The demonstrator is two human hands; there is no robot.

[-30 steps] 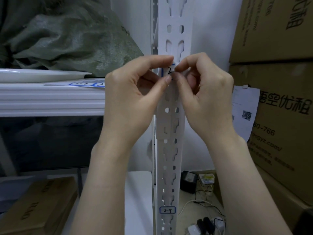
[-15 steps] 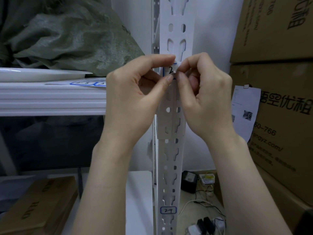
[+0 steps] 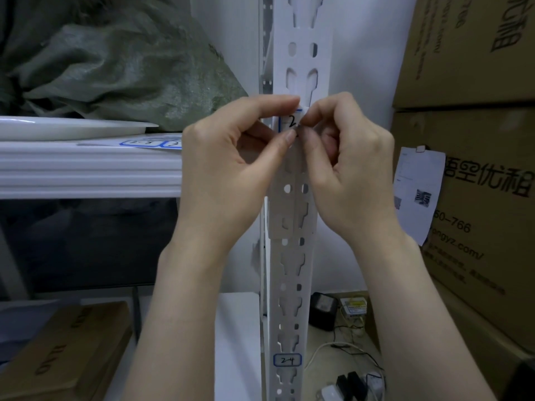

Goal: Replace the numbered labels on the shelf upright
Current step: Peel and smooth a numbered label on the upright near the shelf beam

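A white perforated shelf upright [image 3: 301, 56] runs down the middle of the view. At shelf height, a small blue-edged label [image 3: 291, 122] with a handwritten "2" showing sits in front of the upright. My left hand [image 3: 231, 169] pinches its left side between thumb and forefinger. My right hand [image 3: 347, 166] pinches its right edge with curled fingers, hiding the rest of the number. Lower on the upright a second label [image 3: 287, 359] reads "2-4". A sheet of blue-edged labels [image 3: 156, 143] lies on the white shelf [image 3: 86, 172] to the left.
A grey-green sack [image 3: 121, 62] and a white plate [image 3: 72, 127] sit on the shelf. Stacked cardboard boxes [image 3: 474, 169] stand at the right, one bearing a paper slip [image 3: 417, 192]. Chargers and cables [image 3: 344, 328] lie low behind the upright. A brown box [image 3: 63, 357] sits bottom left.
Both hands stay at the label on the upright; the fingertips shifted only slightly, and the label's top edge shows a little more above my left forefinger.
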